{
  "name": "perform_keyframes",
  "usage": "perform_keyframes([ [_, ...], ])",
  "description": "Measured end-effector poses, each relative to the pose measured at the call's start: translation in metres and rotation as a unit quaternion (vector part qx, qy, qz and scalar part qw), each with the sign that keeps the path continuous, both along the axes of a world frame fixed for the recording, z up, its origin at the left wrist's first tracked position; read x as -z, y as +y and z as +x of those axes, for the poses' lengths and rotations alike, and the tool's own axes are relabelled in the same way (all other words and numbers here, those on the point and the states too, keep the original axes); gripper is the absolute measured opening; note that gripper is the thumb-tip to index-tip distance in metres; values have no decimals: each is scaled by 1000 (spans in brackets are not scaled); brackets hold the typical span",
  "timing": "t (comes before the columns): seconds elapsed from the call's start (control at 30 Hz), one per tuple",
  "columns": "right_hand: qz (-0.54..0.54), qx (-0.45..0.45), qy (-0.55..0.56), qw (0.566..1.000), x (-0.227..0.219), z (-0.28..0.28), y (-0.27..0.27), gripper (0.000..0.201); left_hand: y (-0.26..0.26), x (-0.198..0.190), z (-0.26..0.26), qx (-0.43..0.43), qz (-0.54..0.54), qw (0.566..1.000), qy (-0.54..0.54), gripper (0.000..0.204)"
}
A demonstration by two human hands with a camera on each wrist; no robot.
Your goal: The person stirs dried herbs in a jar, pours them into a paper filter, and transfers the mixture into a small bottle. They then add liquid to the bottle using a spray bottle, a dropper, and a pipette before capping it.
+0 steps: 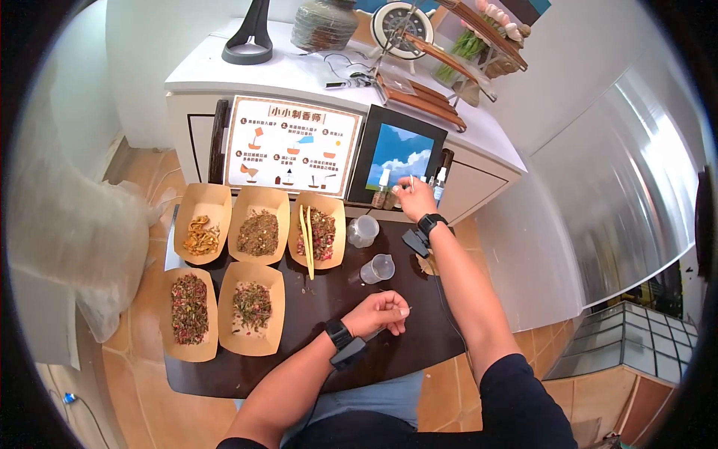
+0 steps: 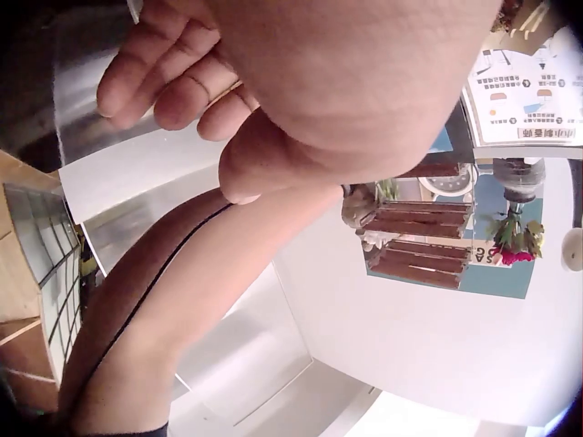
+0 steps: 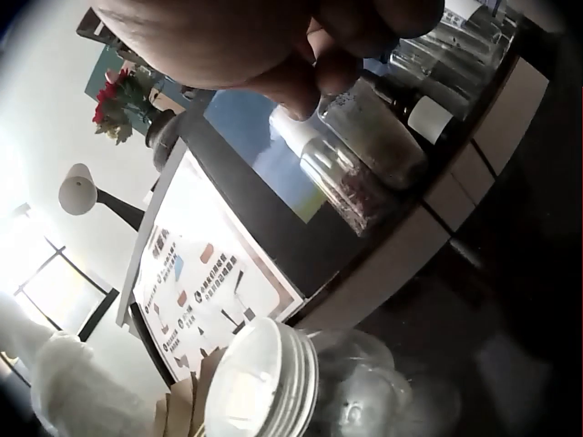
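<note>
At the back of the dark table, my right hand (image 1: 417,202) pinches the top of a small clear bottle (image 3: 373,137) holding pale brownish contents; the fingers partly hide it. Right beside it stands a white-topped spray bottle (image 3: 342,187) with dark bits inside. My left hand (image 1: 380,313) hovers over the front of the table, fingers loosely curled around nothing. In the left wrist view that hand's fingers (image 2: 187,86) hang relaxed. Nearest to it is a clear plastic cup (image 1: 378,268). Behind that cup sits a stack of plastic cups (image 1: 363,231).
Several paper trays (image 1: 250,348) of dried herbs and petals fill the table's left side. Yellow tweezers (image 1: 309,258) lie across one tray. An instruction sign (image 1: 292,146) and a black-framed picture (image 1: 396,153) lean behind. More clear bottles (image 3: 446,68) line the back edge.
</note>
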State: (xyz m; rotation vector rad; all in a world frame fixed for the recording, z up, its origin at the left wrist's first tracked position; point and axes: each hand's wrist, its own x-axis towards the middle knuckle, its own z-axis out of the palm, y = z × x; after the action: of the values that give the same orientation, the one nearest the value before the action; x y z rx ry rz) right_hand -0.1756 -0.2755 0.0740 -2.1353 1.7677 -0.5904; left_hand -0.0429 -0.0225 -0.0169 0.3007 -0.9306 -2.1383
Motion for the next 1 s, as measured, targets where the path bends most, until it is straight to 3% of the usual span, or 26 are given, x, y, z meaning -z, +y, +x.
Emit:
perform_keyframes([
  [0.2, -38, 21, -43, 998, 5, -11, -19, 40, 0, -1, 2, -3, 11, 1000, 10, 20],
  [0.53, -29, -11, 112, 993, 0, -11, -12, 50, 0, 1, 0, -17, 26, 999, 30, 21],
  [0.7, -62, 17, 60, 996, 3, -8, -6, 24, 0, 2, 0, -16, 32, 999, 30, 21],
  [0.83, -59, 36, 70, 995, -1, -10, 1, 20, -1, 3, -1, -17, 30, 999, 31, 22],
  [0.9, -68, 75, -11, 995, -8, -18, 15, 22, -1, 5, -1, -17, 29, 999, 30, 22],
  [1.0, -120, 46, -174, 976, -8, -47, 46, 21, -1, 4, -2, -19, 48, 998, 31, 23],
])
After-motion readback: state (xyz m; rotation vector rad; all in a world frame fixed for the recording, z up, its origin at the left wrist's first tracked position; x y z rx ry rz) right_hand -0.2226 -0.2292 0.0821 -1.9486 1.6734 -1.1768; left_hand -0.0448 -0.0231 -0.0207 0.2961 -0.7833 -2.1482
